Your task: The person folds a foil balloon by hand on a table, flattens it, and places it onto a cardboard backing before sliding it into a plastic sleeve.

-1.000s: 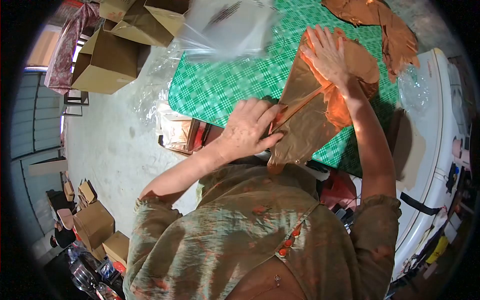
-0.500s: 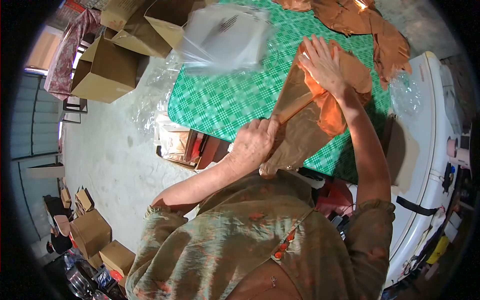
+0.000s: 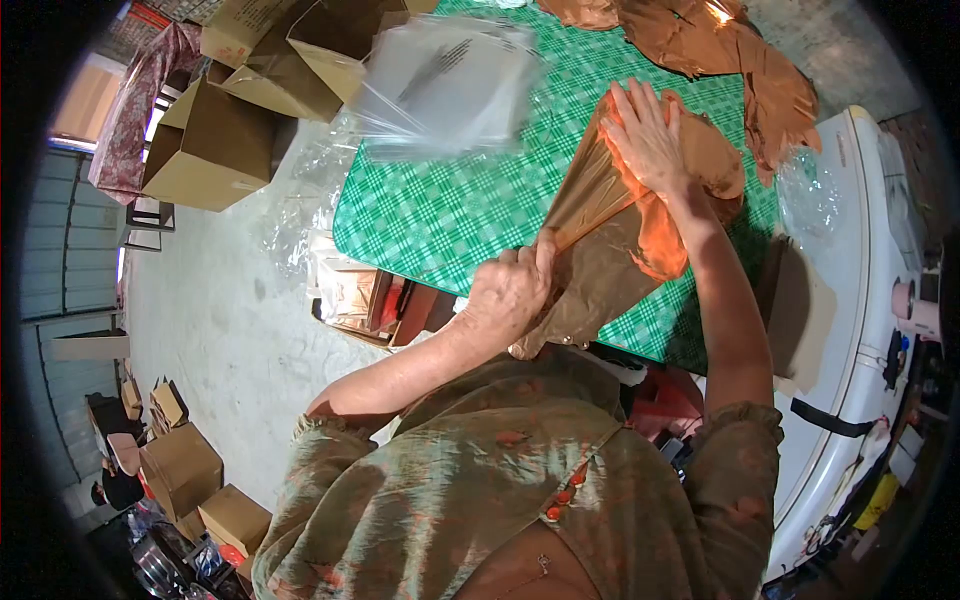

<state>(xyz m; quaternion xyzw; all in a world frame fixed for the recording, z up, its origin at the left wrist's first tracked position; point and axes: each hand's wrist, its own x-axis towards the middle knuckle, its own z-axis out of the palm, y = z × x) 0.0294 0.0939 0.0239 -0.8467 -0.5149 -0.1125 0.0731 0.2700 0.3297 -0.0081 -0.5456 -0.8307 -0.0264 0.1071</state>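
My left hand (image 3: 510,290) is closed on the near-left edge of a sheer brown fabric piece (image 3: 610,285), drawing taut creases across it. Flat on the far part of this piece lies my right hand (image 3: 650,140), fingers stretched out. Bunched bright orange fabric (image 3: 660,240) sits under and beside my right palm and wrist. The brown piece rests on a green checked tablecloth (image 3: 430,220), its near end hanging close to my body. A stack of clear plastic bags (image 3: 450,90) lies at the table's far left.
More brown fabric (image 3: 690,40) spreads along the table's far right edge. Open cardboard boxes (image 3: 215,140) stand at the far left. A box with packets (image 3: 355,290) is below the table's left edge. A white appliance (image 3: 830,270) stands close on the right.
My left hand has pulled slightly toward my body, and the brown fabric between my hands is more gathered and creased. My right hand stays almost in place.
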